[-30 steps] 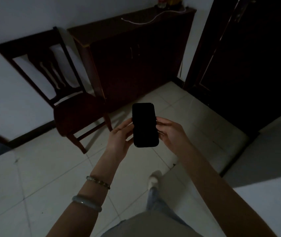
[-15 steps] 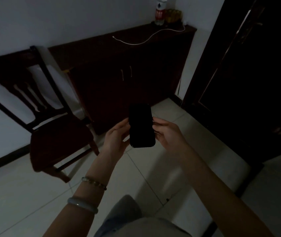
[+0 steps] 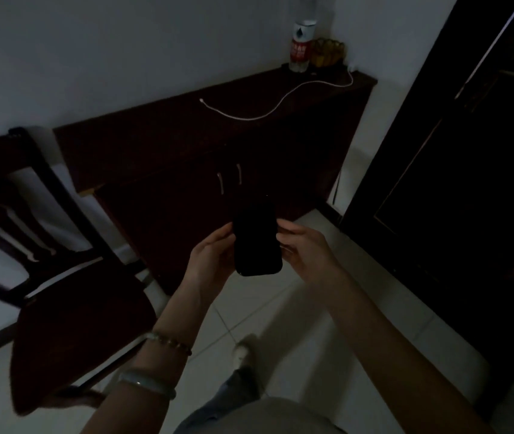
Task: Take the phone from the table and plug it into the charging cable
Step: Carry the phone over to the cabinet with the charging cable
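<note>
Phone [image 3: 257,241] is held upright between left hand [image 3: 210,261] and right hand [image 3: 307,253], both grips closed on its edges; the desk [image 3: 161,136] with its charging cable [image 3: 276,103] is now closer, so plugging in is judged near.

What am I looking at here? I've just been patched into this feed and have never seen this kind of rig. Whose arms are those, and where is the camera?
There is no machine. A person wears one wide-angle camera on the head, looking forward and down, so the two arms reaching in from the bottom are the wearer's own.

The left hand, with two bracelets on its wrist, and the right hand hold a dark phone between them, upright, screen off.

Ahead stands a dark wooden cabinet against the wall. On its top lies a white charging cable, its free end toward the left, not yet plugged into the phone. At the far right end stand a plastic bottle and something yellowish, too dim to identify.

A wooden chair is at the left, and a dark door at the right. The floor is pale tile.
</note>
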Motion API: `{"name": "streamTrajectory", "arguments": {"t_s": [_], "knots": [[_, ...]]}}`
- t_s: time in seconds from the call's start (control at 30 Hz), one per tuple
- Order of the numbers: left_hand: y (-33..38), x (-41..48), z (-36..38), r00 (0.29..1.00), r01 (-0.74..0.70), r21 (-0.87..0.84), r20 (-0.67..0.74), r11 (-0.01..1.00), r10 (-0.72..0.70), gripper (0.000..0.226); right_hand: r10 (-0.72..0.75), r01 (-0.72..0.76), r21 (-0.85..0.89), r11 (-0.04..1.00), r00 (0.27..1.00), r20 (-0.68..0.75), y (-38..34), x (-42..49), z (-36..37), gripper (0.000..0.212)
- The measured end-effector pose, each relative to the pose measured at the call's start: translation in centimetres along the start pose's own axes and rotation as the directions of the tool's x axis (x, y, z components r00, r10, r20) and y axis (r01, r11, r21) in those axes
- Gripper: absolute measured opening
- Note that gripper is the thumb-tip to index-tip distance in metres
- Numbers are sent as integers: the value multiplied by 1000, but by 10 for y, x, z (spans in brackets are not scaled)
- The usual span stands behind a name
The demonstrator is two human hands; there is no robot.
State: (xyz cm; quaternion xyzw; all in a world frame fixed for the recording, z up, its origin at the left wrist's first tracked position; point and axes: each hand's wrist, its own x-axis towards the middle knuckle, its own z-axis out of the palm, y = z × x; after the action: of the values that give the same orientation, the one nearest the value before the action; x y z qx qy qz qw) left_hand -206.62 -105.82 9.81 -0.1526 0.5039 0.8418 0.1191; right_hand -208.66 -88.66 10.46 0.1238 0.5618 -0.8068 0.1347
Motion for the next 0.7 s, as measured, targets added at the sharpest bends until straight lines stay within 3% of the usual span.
{"name": "streamTrajectory", "arguments": {"t_s": [0.13,0.43,0.7], "knots": [[40,66,4,1000,14,-87,-8,996,-15,26,4,-4,26,1000,1000,-3,-31,69,19,36],[100,180,-1,999,-19,-49,-36,999,18,28,34,-33,51,998,999,-25,-75,188,54,32],[128,267,1,994,-48,-59,-100,997,42,29,64,-66,36,997,997,53,-102,288,65,30]]}}
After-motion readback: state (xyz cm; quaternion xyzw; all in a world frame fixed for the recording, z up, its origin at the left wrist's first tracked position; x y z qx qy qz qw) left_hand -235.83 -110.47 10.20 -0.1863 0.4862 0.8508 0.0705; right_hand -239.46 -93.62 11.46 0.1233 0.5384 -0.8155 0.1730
